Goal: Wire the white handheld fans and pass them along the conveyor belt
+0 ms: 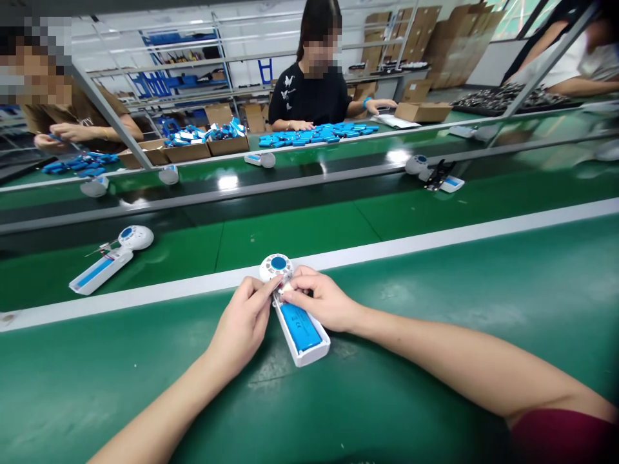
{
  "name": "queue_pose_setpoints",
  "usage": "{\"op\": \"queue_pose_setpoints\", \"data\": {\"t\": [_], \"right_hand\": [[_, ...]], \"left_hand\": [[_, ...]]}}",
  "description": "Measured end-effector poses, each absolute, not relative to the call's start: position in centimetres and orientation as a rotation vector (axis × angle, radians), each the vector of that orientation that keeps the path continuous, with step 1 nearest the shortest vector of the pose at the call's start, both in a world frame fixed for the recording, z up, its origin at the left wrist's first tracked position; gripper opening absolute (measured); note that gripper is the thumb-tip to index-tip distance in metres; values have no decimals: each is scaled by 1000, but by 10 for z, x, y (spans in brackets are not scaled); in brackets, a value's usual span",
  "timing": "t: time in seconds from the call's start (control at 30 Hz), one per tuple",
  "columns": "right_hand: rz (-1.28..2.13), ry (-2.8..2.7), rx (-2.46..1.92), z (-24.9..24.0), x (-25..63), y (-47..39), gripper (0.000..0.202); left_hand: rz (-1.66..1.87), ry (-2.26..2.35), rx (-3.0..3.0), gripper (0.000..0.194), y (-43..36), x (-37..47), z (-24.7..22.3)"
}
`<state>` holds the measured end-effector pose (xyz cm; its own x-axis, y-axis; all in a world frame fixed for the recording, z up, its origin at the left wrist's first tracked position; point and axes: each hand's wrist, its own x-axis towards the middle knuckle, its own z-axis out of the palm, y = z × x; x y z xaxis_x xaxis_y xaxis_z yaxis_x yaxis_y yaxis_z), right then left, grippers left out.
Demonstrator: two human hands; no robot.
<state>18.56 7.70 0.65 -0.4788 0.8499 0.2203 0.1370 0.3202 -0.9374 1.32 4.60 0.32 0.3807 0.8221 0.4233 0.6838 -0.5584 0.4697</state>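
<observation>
A white handheld device [314,353] lies on the green work surface, its round head pointing away from me and its open handle toward me. Inside the handle sits a blue battery pack [300,327]. My left hand [246,316] is closed at the neck of the device, index finger pressed just below the round head. From the right, my right hand [324,299] pinches at the same neck area, thumb and index finger together around something small and pale that I cannot make out. Both hands' fingertips nearly touch and partly hide the neck.
Another open white device [101,270] lies on the green belt [290,225] at left. Farther back, more devices rest on the line, one with a black part [440,174]. Blue battery packs [319,133] and cartons [188,152] stand near people across the line.
</observation>
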Motion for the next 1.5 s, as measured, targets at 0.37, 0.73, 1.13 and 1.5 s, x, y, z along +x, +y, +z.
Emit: {"op": "queue_pose_setpoints", "data": {"t": [0.37, 0.73, 1.13, 1.5], "right_hand": [[1223, -1753, -936, 8, 184, 68, 15], [1218, -1775, -896, 8, 188, 68, 16], [1240, -1763, -927, 8, 190, 65, 17], [1200, -1767, -1009, 9, 189, 61, 22]], "left_hand": [[944, 1344, 2429, 36, 39, 14, 4], [1007, 1327, 2446, 41, 37, 17, 1], [1051, 1295, 2344, 42, 35, 19, 0], [993, 1370, 2764, 55, 28, 19, -5]]}}
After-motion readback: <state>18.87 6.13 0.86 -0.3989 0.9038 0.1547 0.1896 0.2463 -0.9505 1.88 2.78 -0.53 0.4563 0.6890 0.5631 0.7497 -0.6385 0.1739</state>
